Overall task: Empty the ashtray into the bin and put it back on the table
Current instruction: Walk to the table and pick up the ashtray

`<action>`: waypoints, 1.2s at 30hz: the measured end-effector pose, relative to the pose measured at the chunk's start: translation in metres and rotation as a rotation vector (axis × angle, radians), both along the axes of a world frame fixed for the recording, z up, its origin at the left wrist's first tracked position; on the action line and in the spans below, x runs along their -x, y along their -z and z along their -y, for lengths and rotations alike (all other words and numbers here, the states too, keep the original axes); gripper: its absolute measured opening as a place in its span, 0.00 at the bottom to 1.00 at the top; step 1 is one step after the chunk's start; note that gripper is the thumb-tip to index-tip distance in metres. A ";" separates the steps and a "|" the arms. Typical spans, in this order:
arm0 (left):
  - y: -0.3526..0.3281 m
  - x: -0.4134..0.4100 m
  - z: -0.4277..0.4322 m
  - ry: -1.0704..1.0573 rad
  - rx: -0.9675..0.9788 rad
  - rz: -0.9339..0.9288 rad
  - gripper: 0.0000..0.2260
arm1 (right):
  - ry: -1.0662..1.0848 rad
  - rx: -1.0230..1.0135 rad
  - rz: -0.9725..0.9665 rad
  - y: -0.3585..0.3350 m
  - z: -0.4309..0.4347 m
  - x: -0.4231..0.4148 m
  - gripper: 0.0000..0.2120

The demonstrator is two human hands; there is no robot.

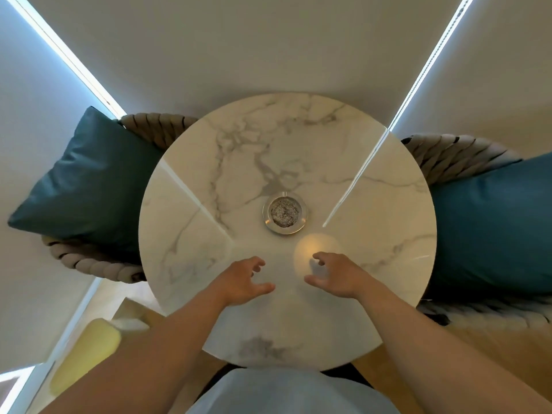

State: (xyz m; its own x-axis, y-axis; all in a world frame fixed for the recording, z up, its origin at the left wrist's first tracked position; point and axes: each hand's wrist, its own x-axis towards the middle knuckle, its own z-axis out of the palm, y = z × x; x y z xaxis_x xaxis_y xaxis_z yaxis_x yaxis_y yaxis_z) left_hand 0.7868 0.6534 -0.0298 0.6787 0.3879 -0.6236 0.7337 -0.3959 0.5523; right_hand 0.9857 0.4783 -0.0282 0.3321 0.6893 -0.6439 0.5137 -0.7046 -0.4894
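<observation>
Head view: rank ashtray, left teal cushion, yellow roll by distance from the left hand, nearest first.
From the left hand:
1. ashtray, just ahead and slightly right, near the middle of the table.
2. left teal cushion, on the chair off the table's left edge.
3. yellow roll, low at the left, by the floor.

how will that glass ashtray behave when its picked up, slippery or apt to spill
The ashtray looks like thick clear glass, so probably rigid, heavy for its size and breakable if dropped. Its smooth rim may be slick on the polished marble table. The grey residue inside looks loose, so tilting could spill it.
</observation>
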 end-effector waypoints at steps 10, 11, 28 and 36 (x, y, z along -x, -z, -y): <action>0.024 -0.078 -0.074 -0.051 -0.131 0.083 0.44 | 0.096 -0.150 0.071 0.016 -0.074 -0.053 0.39; 0.027 -0.082 -0.079 -0.046 -0.134 0.083 0.45 | 0.106 -0.164 0.069 0.018 -0.079 -0.055 0.39; 0.035 -0.111 -0.096 0.055 -0.216 0.018 0.55 | 0.062 -0.079 0.098 0.032 -0.110 -0.065 0.61; 0.040 -0.116 -0.093 0.057 -0.228 0.008 0.54 | 0.046 -0.063 0.118 0.034 -0.113 -0.065 0.61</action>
State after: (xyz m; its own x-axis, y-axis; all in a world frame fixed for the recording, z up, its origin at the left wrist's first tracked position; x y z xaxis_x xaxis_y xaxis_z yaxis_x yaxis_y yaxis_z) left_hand 0.9028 0.7466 -0.0698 0.7083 0.4788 -0.5187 0.7023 -0.5516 0.4500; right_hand 1.0503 0.5915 -0.0624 0.4350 0.7096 -0.5543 0.5382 -0.6984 -0.4718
